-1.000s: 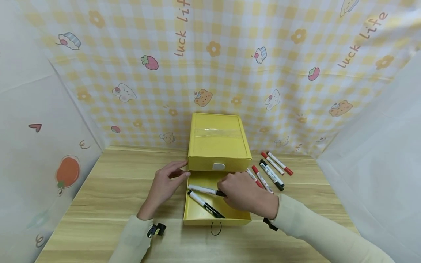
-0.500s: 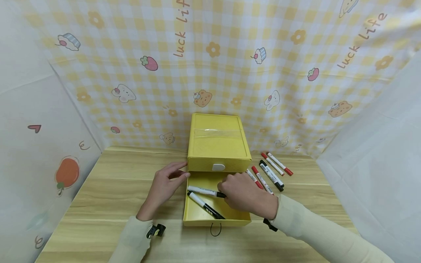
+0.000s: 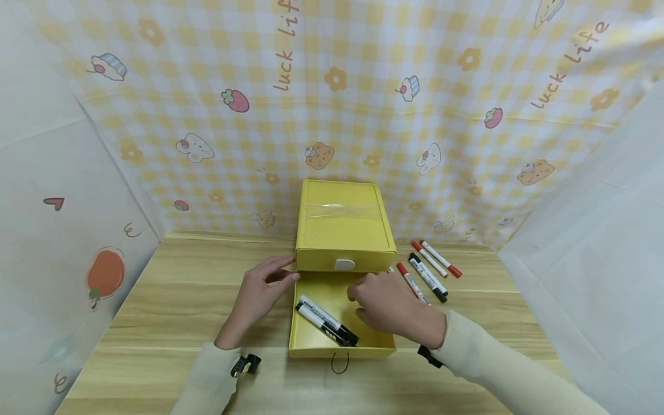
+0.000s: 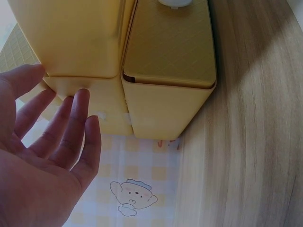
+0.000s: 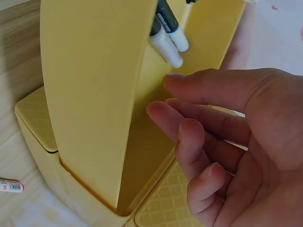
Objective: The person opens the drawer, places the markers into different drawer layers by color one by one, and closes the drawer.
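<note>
Right grip is empty; left grip loosely touches the box. Bumping the drawer could roll its eight-o'clock markers.

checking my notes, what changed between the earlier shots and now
The right hand let go of the black-and-white marker and eased slightly right; that marker's black end swung toward the front of the drawer, and it lies alongside the other marker. The left hand and visible loose markers stayed.

Has a yellow-and-white checked printed cloth beyond the left hand, a pale wood-grain tabletop beneath it, white fabric sheeting well right of the right hand.
</note>
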Action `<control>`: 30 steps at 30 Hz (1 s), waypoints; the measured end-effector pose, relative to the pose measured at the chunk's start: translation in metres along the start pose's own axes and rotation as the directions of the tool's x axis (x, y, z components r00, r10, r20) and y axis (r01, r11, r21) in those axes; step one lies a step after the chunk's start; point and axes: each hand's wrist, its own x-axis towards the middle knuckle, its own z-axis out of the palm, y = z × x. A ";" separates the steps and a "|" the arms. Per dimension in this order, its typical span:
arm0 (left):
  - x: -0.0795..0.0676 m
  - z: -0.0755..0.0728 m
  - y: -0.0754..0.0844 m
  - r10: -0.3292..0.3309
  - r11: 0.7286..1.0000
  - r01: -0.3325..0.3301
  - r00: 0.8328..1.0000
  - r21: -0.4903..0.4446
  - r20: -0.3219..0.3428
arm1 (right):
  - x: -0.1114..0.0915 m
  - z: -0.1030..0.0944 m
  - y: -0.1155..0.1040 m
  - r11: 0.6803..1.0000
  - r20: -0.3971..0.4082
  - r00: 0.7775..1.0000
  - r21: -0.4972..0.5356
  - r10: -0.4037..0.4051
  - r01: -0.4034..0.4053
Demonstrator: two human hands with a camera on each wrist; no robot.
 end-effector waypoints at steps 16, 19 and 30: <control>-0.001 0.001 0.000 0.000 1.000 0.000 1.000 0.010 -0.005 | -0.044 0.001 0.038 0.968 -0.151 0.973 0.205 0.174 -0.142; -0.001 0.002 0.000 -0.006 1.000 0.006 1.000 0.014 -0.007 | -0.053 0.004 0.051 0.957 -0.154 0.964 0.231 0.217 -0.178; -0.001 0.002 0.000 -0.024 1.000 0.024 1.000 -0.001 -0.002 | -0.077 0.038 0.114 0.890 -0.123 0.919 0.325 0.376 -0.321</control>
